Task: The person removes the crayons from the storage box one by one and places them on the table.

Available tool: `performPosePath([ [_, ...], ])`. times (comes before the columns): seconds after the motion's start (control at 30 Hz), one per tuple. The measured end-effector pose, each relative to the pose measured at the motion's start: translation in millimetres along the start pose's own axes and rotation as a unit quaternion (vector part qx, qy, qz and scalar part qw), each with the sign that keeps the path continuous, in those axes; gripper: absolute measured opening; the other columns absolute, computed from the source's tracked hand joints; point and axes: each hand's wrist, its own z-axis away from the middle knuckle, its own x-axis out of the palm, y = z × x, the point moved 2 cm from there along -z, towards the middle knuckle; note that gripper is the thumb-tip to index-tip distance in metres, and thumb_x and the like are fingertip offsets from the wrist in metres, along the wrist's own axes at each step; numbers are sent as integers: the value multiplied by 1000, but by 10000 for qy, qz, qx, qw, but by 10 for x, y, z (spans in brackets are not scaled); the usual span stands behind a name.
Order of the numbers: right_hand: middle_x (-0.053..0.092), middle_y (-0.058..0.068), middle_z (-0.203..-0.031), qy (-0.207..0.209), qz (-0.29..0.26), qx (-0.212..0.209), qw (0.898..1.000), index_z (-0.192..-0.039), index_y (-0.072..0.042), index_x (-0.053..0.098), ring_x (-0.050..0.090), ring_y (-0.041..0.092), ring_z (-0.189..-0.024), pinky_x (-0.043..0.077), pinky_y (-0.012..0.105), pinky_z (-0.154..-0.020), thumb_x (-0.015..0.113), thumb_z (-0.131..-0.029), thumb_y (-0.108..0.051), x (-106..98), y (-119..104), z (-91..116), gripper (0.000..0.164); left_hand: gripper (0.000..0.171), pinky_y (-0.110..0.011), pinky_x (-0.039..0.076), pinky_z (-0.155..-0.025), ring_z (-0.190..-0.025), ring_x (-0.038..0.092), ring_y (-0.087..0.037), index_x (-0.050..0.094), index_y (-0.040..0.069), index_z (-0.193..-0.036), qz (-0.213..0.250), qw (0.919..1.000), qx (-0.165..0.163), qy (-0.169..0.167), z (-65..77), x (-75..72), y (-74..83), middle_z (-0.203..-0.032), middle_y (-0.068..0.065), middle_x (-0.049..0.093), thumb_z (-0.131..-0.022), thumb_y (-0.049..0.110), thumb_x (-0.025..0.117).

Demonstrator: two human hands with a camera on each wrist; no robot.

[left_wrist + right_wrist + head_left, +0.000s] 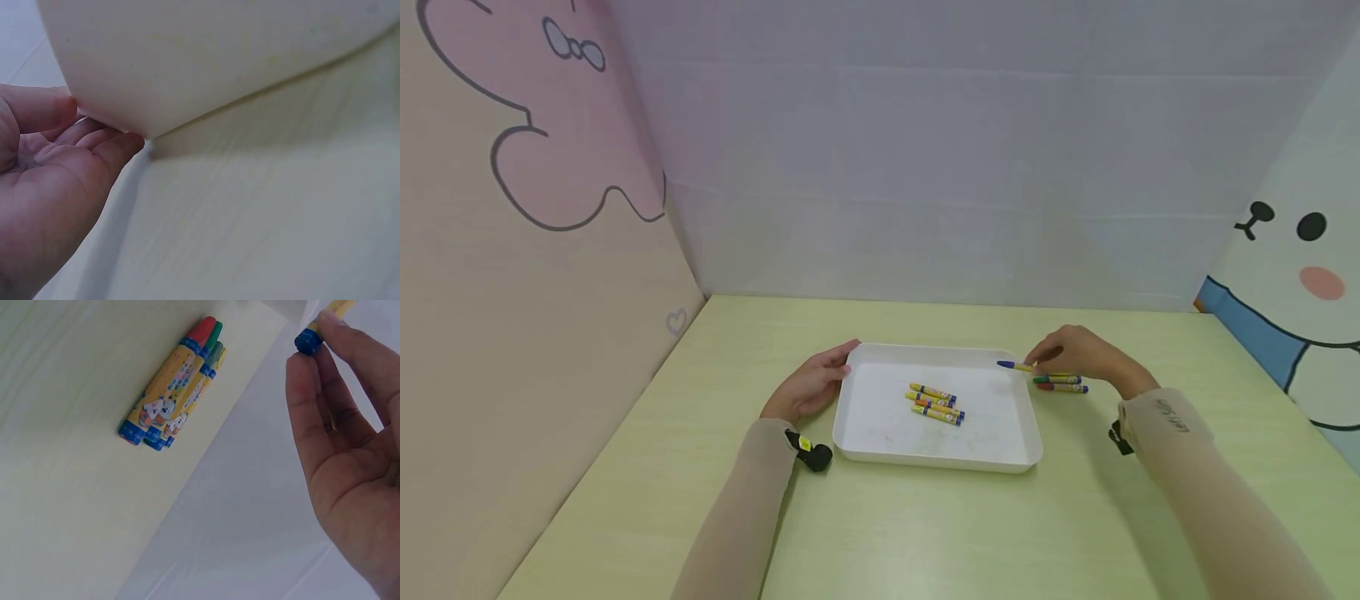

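A white tray [880,442] lies on the table, with several yellow-wrapped crayons [938,415] close together near its middle. At its left side, my left hand [808,385] grips the edge; the left wrist view shows thumb and fingertips on the tray wall [125,69]. My right hand [1078,354] pinches a blue-tipped crayon [1013,365] by its rear part, over the tray's right rim. In the right wrist view, the blue end of that crayon [307,341] sticks out between thumb and fingers. Below this hand, a red crayon [165,387] lies beside green ones on the table.
The pale wooden table [910,533] runs back to a plain light wall [925,183]. Side panels with cartoon drawings stand at left [572,250] and right [1300,275]. A black wrist strap [811,454] sits at the left cuff.
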Motion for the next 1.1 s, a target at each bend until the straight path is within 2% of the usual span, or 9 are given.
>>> performPosePath([
  [0.3, 71, 12, -107, -60, -148, 126, 9998, -108, -5, 73, 66, 21, -93, 55, 41, -81, 67, -90, -17, -46, 123, 74, 23, 58, -41, 19, -120, -147, 18, -25, 18, 8, -154, 76, 10000, -6, -5, 8, 7, 7, -162, -7, 14, -100, -6, 33],
  [0.53, 70, 15, -110, -136, -162, 191, 9996, -109, -4, 72, 65, 25, -97, 55, 43, -82, 67, -90, -18, -58, 167, 106, 25, 58, -41, 19, -120, -147, 19, -26, 18, 7, -154, -10, 10000, 3, 32, 9, -3, -1, -162, -8, 14, -100, -6, 34],
  [0.77, 71, 15, -106, -161, -73, 288, 9994, -108, -2, 72, 66, 22, -93, 55, 41, -80, 68, -89, -18, -69, 213, 129, 26, 59, -41, 17, -120, -148, 14, -26, 16, 7, -154, -8, 10000, -15, 2, 18, 0, -6, -163, -7, 9, -100, -7, 33],
  [0.97, 70, 16, -105, -231, -37, 324, 9992, -109, 1, 71, 65, 23, -91, 55, 40, -77, 68, -88, -17, -86, 294, 163, 27, 59, -41, 19, -120, -147, 17, -25, 18, 9, -154, 33, 9999, -73, 68, 22, 10, 5, -162, -5, 11, -100, -6, 34],
  [1.1, 69, 18, -105, -251, -49, 358, 9990, -109, 3, 70, 64, 22, -89, 55, 41, -76, 68, -88, -16, -94, 332, 195, 28, 59, -43, 18, -120, -148, 16, -27, 15, 8, -155, -10, 10000, -43, -8, 28, 12, 17, -163, -7, 9, -100, -6, 33],
])
